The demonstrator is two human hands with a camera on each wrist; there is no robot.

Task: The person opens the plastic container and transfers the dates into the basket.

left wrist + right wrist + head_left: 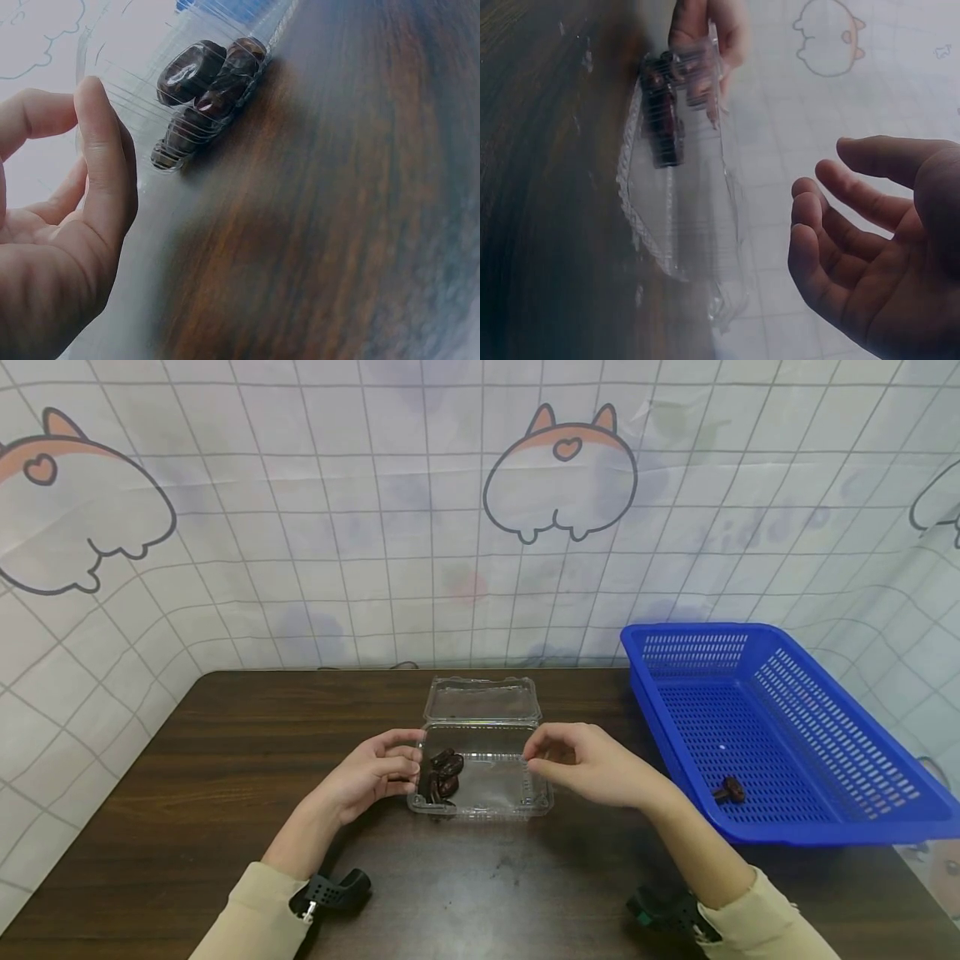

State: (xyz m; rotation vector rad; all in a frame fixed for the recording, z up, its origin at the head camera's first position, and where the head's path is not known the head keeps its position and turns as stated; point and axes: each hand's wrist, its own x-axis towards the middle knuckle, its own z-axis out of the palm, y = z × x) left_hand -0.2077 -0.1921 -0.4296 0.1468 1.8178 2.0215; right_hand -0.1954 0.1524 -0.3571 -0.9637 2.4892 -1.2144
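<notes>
A clear plastic clamshell box (491, 785) stands on the table with its lid (483, 702) tipped back. Several dark, shiny brown dates (447, 770) are gathered at its left end; they show through the ribbed wall as dates (191, 71) in the left wrist view. My left hand (375, 772) holds the box's left edge between thumb and fingers. Over the right rim is my right hand (592, 764), fingers loosely bent with nothing between them. In the right wrist view, a gap shows between the right hand (877, 232) and the box (690, 217).
To the right is a blue perforated plastic basket (652, 710), with a small dark brown piece like a date (731, 790) on its floor. Brown wood-grain table (247, 735) lies under the box. Behind it hangs a white gridded cloth (337, 527) with cartoon animals.
</notes>
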